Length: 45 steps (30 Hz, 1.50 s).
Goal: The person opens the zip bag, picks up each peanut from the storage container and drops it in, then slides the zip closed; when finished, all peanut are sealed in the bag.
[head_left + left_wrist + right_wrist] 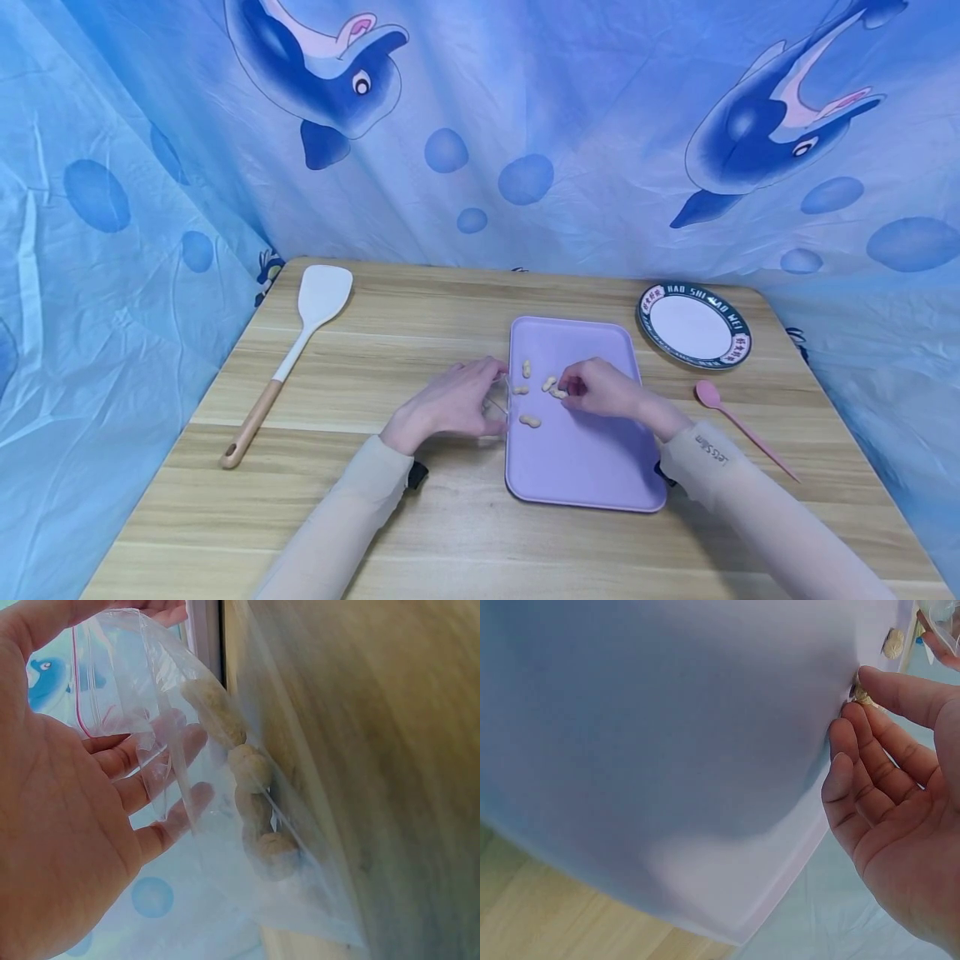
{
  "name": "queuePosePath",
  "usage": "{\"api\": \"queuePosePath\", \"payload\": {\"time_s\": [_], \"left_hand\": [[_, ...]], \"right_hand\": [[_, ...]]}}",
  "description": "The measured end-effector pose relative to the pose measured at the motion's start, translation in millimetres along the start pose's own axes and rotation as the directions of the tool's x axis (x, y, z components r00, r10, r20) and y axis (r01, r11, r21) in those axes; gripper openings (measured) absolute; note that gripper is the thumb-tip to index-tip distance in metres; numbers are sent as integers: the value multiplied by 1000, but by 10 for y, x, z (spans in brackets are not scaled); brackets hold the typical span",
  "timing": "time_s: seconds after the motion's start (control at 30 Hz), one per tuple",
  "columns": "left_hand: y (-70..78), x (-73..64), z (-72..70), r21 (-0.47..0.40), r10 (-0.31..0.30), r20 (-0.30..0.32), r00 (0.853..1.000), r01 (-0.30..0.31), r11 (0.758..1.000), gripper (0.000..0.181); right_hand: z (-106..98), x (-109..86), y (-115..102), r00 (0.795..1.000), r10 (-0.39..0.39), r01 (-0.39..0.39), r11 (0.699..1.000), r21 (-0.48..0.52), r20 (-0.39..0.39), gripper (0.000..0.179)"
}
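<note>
Beside the left edge of the lilac tray (585,467), my left hand (459,402) holds a clear zip bag (315,900) by its mouth. Several peanuts (214,712) in their shells lie inside the bag, seen through the plastic. On the tray, my right hand (606,390) pinches an unshelled peanut (862,696) between thumb and fingertips, close to the surface. Other loose peanuts (530,421) are spread along the tray's left half. From the head view, the left hand hides most of the bag.
A white spatula (318,296) with a wooden handle lies at the left of the wooden table (420,542). To the right are a green-rimmed plate (690,325) and a pink spoon (708,394). A blue dolphin-print curtain (600,208) hangs behind.
</note>
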<state>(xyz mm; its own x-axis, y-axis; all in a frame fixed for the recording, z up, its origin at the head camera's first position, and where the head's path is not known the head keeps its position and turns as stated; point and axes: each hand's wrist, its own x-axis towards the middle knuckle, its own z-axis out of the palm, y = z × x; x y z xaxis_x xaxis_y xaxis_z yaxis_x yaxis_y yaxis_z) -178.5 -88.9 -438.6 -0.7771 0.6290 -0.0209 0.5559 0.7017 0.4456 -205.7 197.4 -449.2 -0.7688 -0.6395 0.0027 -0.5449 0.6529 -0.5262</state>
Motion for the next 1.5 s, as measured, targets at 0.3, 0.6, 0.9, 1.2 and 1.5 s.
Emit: {"api": "queuePosePath", "payload": {"time_s": [0.3,0.6,0.9,1.2,1.5], "left_hand": [[4,-1,-8,1,-4,2,1000,4,1000,90],[9,-6,-8,10,5,-4,1000,-4,1000,89],[4,-5,-11,3,9,-2,1000,-9,1000,89],[2,-8,-11,2,9,-3,1000,-9,1000,90],[-11,-3,-13,-3,26,-2,1000,-26,1000,90]], "right_hand": [[3,0,-3,1000,23,-23,1000,12,6,8],[-27,-14,-16,999,36,-36,999,11,0,8],[-141,-19,-78,999,10,-10,1000,-9,-33,7],[-226,22,-191,998,-34,33,999,-19,-56,7],[-276,105,-396,998,-58,57,998,-35,-33,8]]}}
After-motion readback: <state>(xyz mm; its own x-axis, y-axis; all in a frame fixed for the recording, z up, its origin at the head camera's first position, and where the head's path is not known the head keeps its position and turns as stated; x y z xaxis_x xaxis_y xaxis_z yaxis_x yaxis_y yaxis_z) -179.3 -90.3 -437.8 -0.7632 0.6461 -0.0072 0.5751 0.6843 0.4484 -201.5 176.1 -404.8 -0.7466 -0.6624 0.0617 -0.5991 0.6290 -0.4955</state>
